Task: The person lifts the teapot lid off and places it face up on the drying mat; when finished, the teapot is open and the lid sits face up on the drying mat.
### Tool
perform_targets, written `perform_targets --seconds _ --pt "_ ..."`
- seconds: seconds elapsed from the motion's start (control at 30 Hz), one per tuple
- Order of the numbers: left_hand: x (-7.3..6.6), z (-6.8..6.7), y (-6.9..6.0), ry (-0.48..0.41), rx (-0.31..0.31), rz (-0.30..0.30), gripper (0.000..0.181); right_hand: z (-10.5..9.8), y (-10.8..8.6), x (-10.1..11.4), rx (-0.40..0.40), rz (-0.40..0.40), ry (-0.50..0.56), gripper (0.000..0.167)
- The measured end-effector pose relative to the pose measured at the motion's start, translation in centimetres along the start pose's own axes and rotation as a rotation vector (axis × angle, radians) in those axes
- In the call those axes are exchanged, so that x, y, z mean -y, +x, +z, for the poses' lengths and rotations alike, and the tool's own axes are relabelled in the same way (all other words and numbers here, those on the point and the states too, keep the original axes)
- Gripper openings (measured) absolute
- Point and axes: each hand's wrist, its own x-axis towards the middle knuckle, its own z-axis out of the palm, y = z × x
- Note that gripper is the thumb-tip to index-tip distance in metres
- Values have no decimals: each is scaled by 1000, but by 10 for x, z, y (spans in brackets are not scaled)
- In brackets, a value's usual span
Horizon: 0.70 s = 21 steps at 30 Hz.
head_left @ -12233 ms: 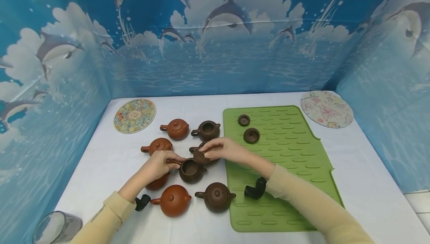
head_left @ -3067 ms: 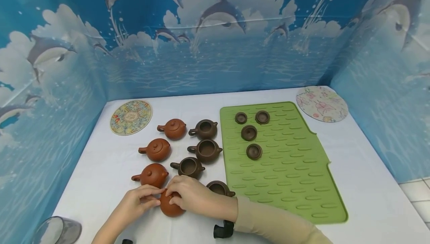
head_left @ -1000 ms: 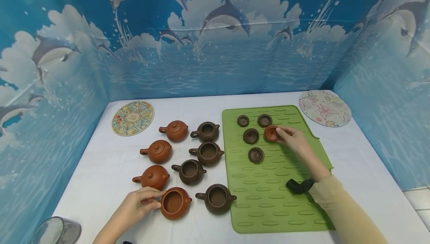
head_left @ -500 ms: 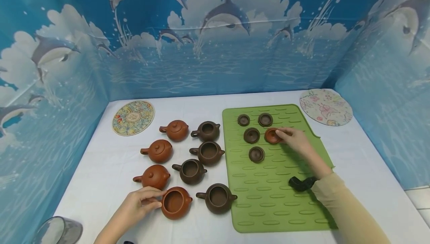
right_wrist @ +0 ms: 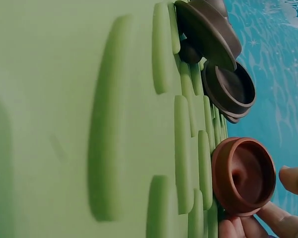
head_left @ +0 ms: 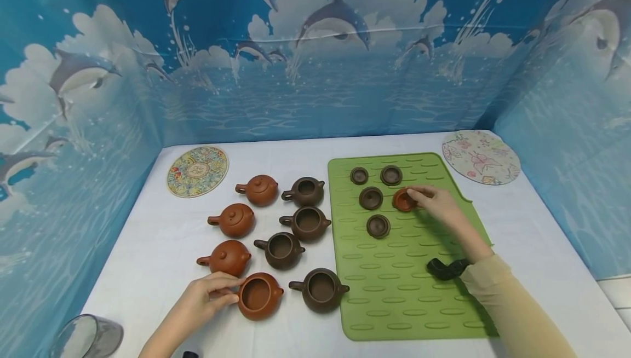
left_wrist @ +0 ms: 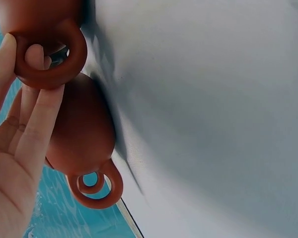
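My left hand grips the handle of a lidless red-brown teapot; in the left wrist view my thumb and fingers are at the handle ring. On the green mat a red-brown lid lies with its hollow side up. My right hand is at its right edge. The right wrist view shows the fingers touching the rim of the lid and the thumb a little apart from it. Several dark lids lie beside it, hollow side up.
Lidless dark teapots stand left of the mat; lidded red-brown teapots stand farther left. Round patterned mats lie at both back corners. A glass is at the front left.
Since about three seconds ago, the right hand has moved from the front red-brown teapot to the mat with its lid. In the last second the thumb and lid have shifted little; the left hand stays.
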Motion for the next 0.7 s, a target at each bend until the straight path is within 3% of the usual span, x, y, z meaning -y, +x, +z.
perform_targets --seconds 0.2,0.33,0.53,0.7 --pt "0 0 0 30 5 24 30 1 -2 4 -29 -49 19 62" --pt "-4 0 0 94 -34 56 29 0 -13 17 -72 -102 19 61" --pt "-16 -13 0 186 -212 84 33 8 -35 52 -166 -247 28 49" --pt "-13 -34 4 227 -357 139 35 33 -44 86 -70 -340 91 39"
